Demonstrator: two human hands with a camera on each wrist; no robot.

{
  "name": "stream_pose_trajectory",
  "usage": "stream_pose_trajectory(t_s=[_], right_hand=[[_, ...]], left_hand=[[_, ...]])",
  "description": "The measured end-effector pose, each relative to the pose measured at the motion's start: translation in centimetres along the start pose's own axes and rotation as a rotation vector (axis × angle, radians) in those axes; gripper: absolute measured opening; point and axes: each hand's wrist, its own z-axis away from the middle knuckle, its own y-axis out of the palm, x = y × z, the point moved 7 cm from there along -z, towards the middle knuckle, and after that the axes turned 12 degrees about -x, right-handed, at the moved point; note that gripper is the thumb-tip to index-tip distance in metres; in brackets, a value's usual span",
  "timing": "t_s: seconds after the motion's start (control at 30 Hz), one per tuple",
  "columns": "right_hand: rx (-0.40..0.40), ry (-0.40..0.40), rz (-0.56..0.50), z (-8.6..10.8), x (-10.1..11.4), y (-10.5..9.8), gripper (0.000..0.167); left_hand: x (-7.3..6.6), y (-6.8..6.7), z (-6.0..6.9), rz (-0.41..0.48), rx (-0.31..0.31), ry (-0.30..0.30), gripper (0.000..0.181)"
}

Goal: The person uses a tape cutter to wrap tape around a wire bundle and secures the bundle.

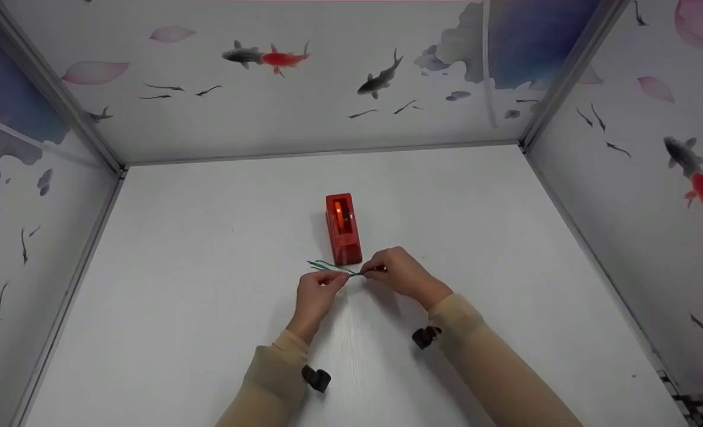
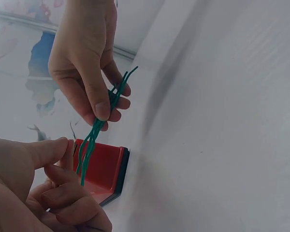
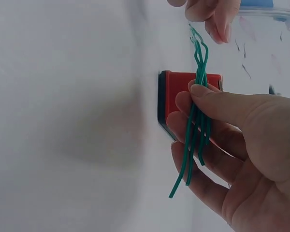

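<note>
A bundle of thin green wires [image 3: 199, 130] with uneven ends runs through my right hand [image 1: 400, 273], which pinches it between thumb and fingers. Their far ends stretch left past the tips of my left hand [image 1: 317, 293]. In the left wrist view the left thumb [image 2: 50, 151] meets the index finger right beside the strands; whether a strand lies between them is hidden. Just beyond both hands stands a red tape dispenser [image 1: 345, 240] with an orange roll in it. Its red body [image 2: 108, 164] shows behind the wires in both wrist views.
All this is on a white table [image 1: 209, 237]. Panels printed with fish rise at the back [image 1: 327, 118], left and right, with metal strips along their corners. Black wrist cameras [image 1: 317, 378] sit on both beige sleeves [image 1: 493, 350].
</note>
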Motion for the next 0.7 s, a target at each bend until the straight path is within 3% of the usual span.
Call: stream_pose_trajectory(t_s=[0.37,0.7], right_hand=[[-0.015,0.057,-0.009,-0.47,0.65,0.68,0.014],[-0.026,0.043,-0.064,-0.45,1.08,0.72,0.019]], left_hand=[[0.14,0.25,0.03,0.021,0.004,0.007,0.019],[0.46,0.14,-0.09,0.021,0.005,0.0,0.023]])
